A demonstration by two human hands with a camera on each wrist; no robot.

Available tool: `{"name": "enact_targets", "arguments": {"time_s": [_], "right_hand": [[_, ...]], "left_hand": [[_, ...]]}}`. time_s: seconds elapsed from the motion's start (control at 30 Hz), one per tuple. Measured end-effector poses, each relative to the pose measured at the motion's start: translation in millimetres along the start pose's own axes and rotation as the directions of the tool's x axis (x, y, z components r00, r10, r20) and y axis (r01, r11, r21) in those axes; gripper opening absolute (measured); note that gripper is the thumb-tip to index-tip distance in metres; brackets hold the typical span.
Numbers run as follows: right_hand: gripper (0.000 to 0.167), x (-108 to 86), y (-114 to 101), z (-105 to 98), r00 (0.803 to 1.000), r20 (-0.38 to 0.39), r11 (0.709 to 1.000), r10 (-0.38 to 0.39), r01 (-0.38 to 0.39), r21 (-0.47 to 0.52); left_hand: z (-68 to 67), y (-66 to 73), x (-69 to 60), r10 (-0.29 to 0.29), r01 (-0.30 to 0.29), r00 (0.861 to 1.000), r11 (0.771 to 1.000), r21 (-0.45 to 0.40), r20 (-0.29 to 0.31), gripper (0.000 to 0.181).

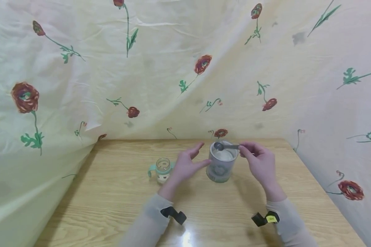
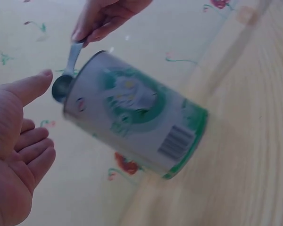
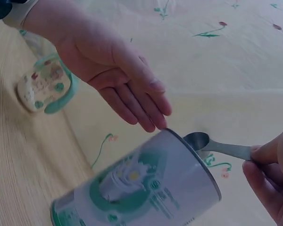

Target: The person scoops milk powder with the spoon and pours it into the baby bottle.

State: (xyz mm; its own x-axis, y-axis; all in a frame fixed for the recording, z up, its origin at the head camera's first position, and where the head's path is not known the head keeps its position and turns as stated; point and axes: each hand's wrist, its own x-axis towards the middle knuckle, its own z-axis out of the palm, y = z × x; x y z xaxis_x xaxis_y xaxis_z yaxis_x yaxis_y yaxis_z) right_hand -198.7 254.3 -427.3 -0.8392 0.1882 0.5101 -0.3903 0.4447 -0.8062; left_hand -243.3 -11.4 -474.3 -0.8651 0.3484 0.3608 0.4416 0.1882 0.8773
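Observation:
My right hand pinches the handle of a dark measuring spoon, whose bowl hangs over the mouth of a powder tin. In the right wrist view the spoon's bowl is at the tin's rim. The tin has a white and green label with a barcode and stands upright on the table. To its left, my left hand is held with fingers spread and relaxed, near the rim and holding nothing. Whether its thumb touches the tin I cannot tell.
A small baby bottle with mint-green handles stands on the wooden table, left of my left hand and partly behind it. A pale flowered cloth hangs behind the table and along both sides.

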Motion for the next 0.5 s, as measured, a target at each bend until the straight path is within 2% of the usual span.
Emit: {"name": "enact_targets", "arguments": {"time_s": [0.07, 0.13, 0.2, 0.23, 0.27, 0.37, 0.43, 0.5], "right_hand": [[0.011, 1.1, 2, -2, 0.998, 0.012, 0.997, -0.057, 0.057, -0.055], [0.009, 3.0, 4, -2, 0.989, 0.030, 0.981, -0.147, 0.149, -0.121], [0.009, 5.6, 7, -3, 0.963, 0.057, 0.940, -0.265, 0.271, -0.206], [0.010, 7.1, 9, -3, 0.940, 0.077, 0.904, -0.331, 0.340, -0.260], [0.012, 8.6, 11, -3, 0.913, 0.101, 0.860, -0.396, 0.407, -0.307], [0.020, 12.4, 16, -4, 0.808, 0.180, 0.711, -0.562, 0.582, -0.395], [0.027, 14.3, 19, -3, 0.726, 0.236, 0.607, -0.646, 0.676, -0.418], [0.036, 15.2, 21, -3, 0.654, 0.283, 0.528, -0.701, 0.744, -0.409]], "left_hand": [[8.2, -1.7, 1.5, -0.020, 0.020, 1.000, 1.000, -0.016, -0.012, 0.082], [16.0, -2.5, 2.7, -0.038, 0.037, 0.999, 0.999, -0.019, -0.021, 0.087], [23.6, -3.6, 4.3, -0.059, 0.059, 0.998, 0.998, -0.006, -0.029, 0.091], [27.3, -4.6, 5.4, -0.066, 0.067, 0.997, 0.998, 0.006, -0.032, 0.094], [30.9, -5.0, 6.8, -0.071, 0.072, 0.997, 0.997, 0.021, -0.032, 0.096], [40.8, -6.5, 10.4, -0.071, 0.072, 0.997, 0.997, 0.035, -0.037, 0.100], [46.6, -7.4, 12.2, -0.062, 0.063, 0.997, 0.998, 0.030, -0.036, 0.101], [51.1, -8.4, 13.3, -0.055, 0.056, 0.998, 0.998, 0.014, -0.031, 0.102]]}}
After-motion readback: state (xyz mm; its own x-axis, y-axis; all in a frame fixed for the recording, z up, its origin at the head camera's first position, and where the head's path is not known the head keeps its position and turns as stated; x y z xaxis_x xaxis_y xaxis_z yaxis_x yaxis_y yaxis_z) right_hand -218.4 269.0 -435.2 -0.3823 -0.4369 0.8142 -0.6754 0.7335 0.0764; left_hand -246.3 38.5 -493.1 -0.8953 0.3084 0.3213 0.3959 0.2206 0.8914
